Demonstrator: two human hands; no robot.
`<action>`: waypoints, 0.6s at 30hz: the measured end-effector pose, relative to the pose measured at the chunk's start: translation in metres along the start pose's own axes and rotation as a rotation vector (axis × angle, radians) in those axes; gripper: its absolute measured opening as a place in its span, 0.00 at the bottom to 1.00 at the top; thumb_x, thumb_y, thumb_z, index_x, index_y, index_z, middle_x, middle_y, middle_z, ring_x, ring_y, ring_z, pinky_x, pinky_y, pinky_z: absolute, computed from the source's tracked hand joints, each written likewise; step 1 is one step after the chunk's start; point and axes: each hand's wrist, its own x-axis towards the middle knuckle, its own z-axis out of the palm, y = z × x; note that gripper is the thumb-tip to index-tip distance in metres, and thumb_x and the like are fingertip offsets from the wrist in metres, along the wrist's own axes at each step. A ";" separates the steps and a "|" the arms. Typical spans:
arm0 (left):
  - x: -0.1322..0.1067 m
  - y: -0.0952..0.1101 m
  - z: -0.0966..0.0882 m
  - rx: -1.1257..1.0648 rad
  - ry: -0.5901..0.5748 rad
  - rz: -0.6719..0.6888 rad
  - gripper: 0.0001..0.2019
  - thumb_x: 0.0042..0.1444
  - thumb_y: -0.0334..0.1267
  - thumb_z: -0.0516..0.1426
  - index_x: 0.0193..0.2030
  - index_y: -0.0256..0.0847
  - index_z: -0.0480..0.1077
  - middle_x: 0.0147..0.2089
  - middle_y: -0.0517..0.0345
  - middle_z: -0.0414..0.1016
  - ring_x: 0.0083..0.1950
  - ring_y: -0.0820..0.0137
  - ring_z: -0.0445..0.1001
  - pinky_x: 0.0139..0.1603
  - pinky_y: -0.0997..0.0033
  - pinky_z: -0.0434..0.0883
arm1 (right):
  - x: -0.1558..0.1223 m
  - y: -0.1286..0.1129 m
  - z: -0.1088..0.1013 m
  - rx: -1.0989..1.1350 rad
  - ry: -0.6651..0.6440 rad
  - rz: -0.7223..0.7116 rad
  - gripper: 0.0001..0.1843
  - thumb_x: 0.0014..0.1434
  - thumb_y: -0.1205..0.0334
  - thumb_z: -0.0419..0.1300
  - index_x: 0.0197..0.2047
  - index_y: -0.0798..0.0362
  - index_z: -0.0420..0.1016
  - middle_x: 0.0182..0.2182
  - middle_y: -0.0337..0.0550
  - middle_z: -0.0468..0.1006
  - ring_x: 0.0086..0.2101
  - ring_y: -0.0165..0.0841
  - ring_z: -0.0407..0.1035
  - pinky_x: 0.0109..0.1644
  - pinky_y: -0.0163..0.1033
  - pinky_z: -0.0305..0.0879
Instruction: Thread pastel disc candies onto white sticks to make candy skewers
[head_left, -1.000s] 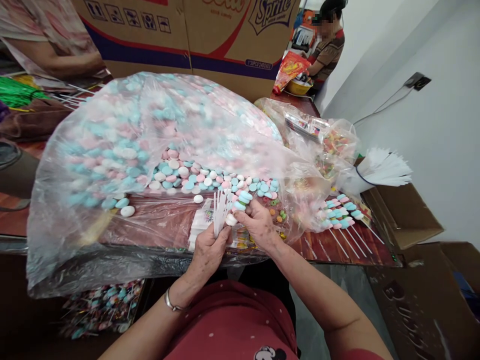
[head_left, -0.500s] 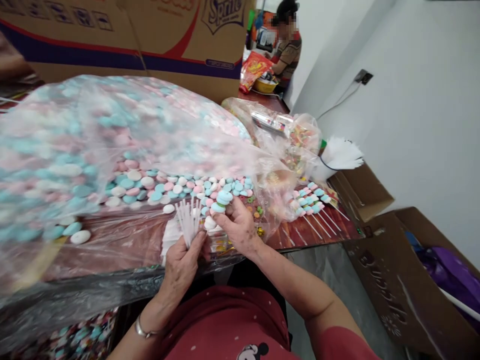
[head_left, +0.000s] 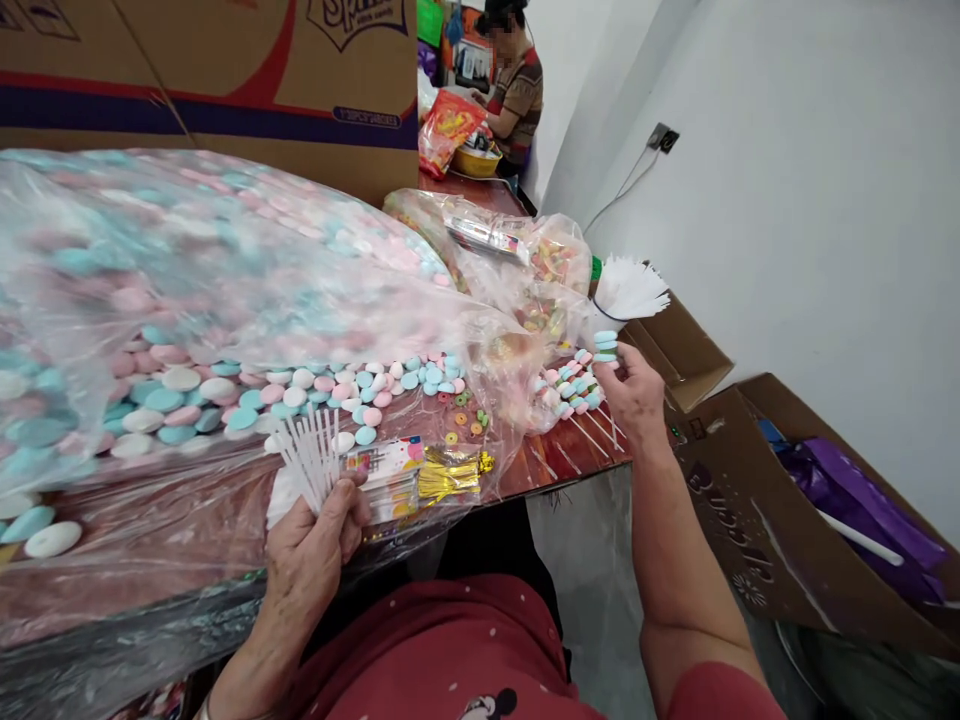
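Observation:
My left hand is closed round a fanned bundle of thin white sticks over the table's front. Far to the right, my right hand pinches a candy skewer with blue and white pieces and a green ring stacked on it. Just left of that hand lies a row of finished-looking candy skewers, their sticks pointing toward me. Loose pink, blue and white candies spread from a big clear plastic bag. A few ring-shaped gummies lie near the middle.
Gold twist ties and packets lie at the front edge. Bags of gummies sit behind. A cup of white strips stands at the back right, near open cardboard boxes. A large carton walls the back; another person sits beyond.
My right hand has carried the candy skewer from beside the left hand rightward to the row of skewers. The left hand still grips the sticks. The view has turned right.

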 end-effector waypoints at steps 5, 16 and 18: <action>0.000 0.003 0.001 0.020 0.005 -0.040 0.20 0.49 0.51 0.64 0.40 0.35 0.73 0.21 0.65 0.69 0.14 0.79 0.58 0.10 0.80 0.54 | 0.007 0.040 0.019 -0.493 -0.096 -0.123 0.18 0.59 0.63 0.52 0.48 0.56 0.78 0.39 0.53 0.80 0.39 0.42 0.69 0.42 0.42 0.63; -0.002 0.001 0.000 0.050 0.010 -0.034 0.18 0.51 0.48 0.63 0.42 0.36 0.72 0.24 0.64 0.72 0.14 0.78 0.60 0.11 0.77 0.56 | -0.001 0.025 0.018 -0.421 0.048 -0.326 0.16 0.66 0.60 0.49 0.45 0.55 0.77 0.40 0.55 0.78 0.43 0.45 0.69 0.50 0.50 0.66; -0.003 0.001 0.001 0.051 0.007 -0.029 0.18 0.52 0.49 0.62 0.41 0.35 0.73 0.21 0.66 0.69 0.14 0.79 0.59 0.12 0.78 0.55 | -0.003 0.003 0.016 -0.281 0.141 -0.401 0.16 0.66 0.60 0.50 0.47 0.53 0.76 0.41 0.54 0.78 0.44 0.44 0.70 0.51 0.50 0.67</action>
